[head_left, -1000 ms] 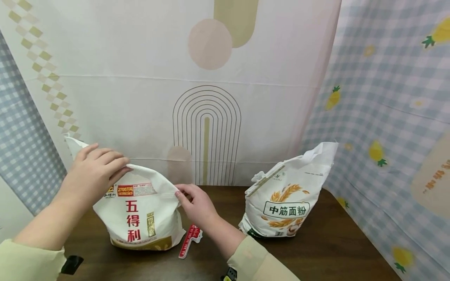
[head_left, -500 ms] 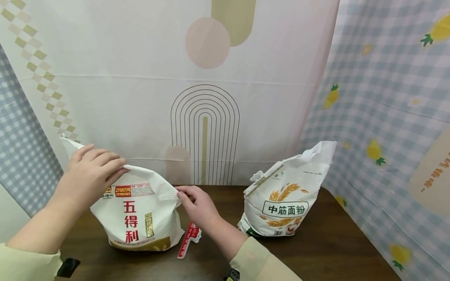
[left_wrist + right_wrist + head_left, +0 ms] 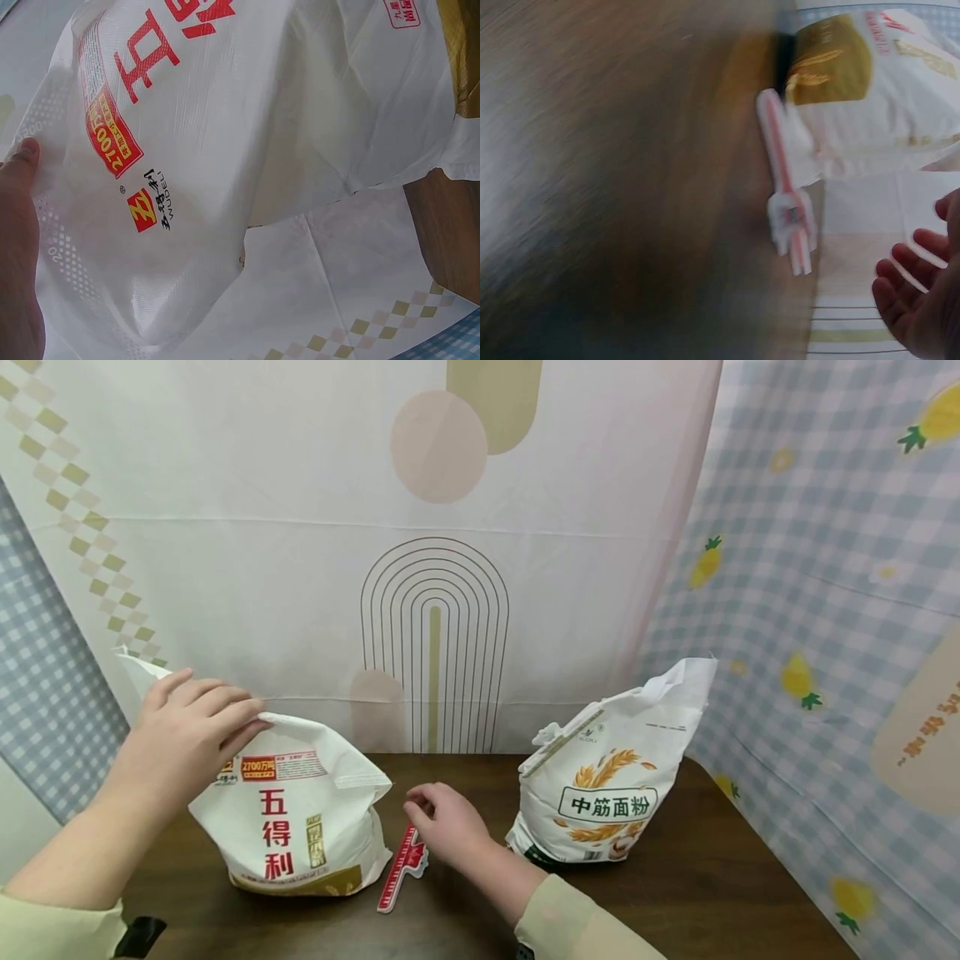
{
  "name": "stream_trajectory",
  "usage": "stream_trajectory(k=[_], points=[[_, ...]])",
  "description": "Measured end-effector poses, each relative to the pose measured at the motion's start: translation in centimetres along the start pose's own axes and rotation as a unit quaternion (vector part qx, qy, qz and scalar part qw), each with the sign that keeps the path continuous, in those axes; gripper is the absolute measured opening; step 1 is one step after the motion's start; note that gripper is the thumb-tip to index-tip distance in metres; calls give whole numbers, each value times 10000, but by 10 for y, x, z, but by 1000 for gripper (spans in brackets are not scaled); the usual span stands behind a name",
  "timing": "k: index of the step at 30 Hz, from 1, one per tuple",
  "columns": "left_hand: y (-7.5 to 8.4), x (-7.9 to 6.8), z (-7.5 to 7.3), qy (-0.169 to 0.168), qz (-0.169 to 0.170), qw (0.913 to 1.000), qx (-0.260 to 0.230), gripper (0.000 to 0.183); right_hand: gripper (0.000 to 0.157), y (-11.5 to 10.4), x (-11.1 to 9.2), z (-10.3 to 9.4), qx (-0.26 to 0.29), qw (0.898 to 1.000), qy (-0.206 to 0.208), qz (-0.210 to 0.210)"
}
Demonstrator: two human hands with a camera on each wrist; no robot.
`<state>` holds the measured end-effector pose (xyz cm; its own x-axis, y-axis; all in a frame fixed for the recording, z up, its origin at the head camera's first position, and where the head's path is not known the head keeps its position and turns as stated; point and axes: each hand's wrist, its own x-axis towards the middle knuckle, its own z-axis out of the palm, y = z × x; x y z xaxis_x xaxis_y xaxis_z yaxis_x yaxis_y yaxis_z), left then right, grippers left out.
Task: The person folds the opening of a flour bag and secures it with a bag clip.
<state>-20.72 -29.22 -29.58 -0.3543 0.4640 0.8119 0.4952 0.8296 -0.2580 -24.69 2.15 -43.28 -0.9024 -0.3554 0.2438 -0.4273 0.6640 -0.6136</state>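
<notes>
A white flour bag (image 3: 330, 835) with large red characters stands on the left of the table, its top edge drawn up. My left hand (image 3: 187, 727) grips that top edge, fingers over the far side; in the left wrist view the thumb (image 3: 26, 157) lies on the printed face. Apart from the bag, my right hand (image 3: 450, 822) hovers to its right, holding nothing, its fingers loosely bent in the right wrist view. Just below it lies a flat red-and-white strip (image 3: 396, 875) with a wider end, beside the bag's base; its kind is unclear.
A second white flour bag (image 3: 607, 768) with wheat-ear print stands to the right on the dark wooden table (image 3: 705, 877). Behind hangs a patterned white cloth (image 3: 285, 593), with checked cloth (image 3: 795, 568) at the right side.
My right hand has let go of the bag's right top corner and moved right and slightly down. My left hand keeps its grip on the flour bag.
</notes>
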Motion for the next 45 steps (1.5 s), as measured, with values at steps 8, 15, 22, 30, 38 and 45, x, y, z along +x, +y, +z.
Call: stream_trajectory(k=[8, 15, 22, 30, 38, 45], points=[[-1, 0, 0, 33, -8, 10000, 1, 58, 38, 18, -14, 10, -1120, 9890, -679, 687], [0, -1, 0, 57, -3, 10000, 21, 57, 42, 23, -20, 18, -1373, 9841, -851, 744], [0, -1, 1, 125, -1, 9999, 0, 58, 35, 24, -23, 19, -1400, 9847, -872, 561], [2, -2, -1, 44, -51, 10000, -2, 58, 42, 25, -25, 19, -1393, 9844, -955, 485], [2, -2, 0, 36, -83, 10000, 31, 58, 38, 28, -24, 18, -1316, 9865, -952, 204], [2, -2, 1, 67, -72, 10000, 12, 58, 34, 29, -21, 17, -504, 9941, -905, 308]])
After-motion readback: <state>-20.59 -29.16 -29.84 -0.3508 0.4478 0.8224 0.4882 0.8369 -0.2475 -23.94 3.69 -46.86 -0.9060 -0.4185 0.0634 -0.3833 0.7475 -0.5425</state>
